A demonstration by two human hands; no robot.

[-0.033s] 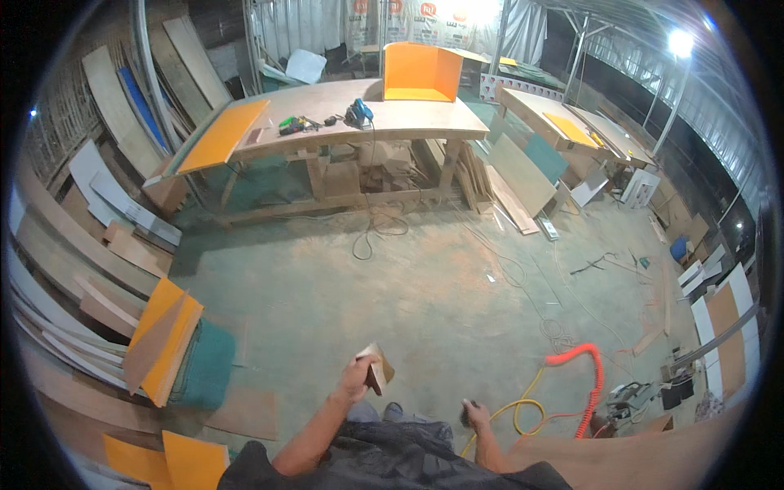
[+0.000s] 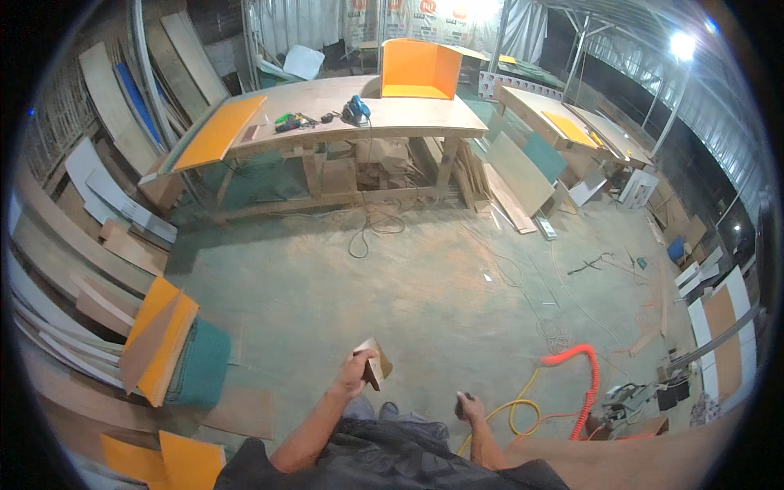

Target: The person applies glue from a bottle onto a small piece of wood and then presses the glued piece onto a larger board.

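My left hand (image 2: 353, 374) is closed around a small, bent tan-and-brown piece (image 2: 375, 363), pale on one face, perhaps a folded sheet or thin board; I cannot tell which. It is held above the floor in front of my body. To the right, my right hand (image 2: 471, 407) is closed on a small dark object (image 2: 463, 404) whose kind I cannot make out. The two hands are apart. Beyond them stands a wooden workbench (image 2: 327, 96) carrying a blue power tool (image 2: 356, 110), an orange panel (image 2: 219, 135) and an orange open box form (image 2: 420, 69).
Boards and orange panels (image 2: 163, 343) lean along the left beside a green stack (image 2: 198, 363). An orange coiled air hose (image 2: 594, 384) and yellow hose (image 2: 523, 400) lie at lower right. Cables (image 2: 371, 233) cross the dusty floor (image 2: 327, 278). A second bench (image 2: 539, 110) stands far right.
The whole view has shifted slightly. Both hands keep nearly the same place and the same hold.
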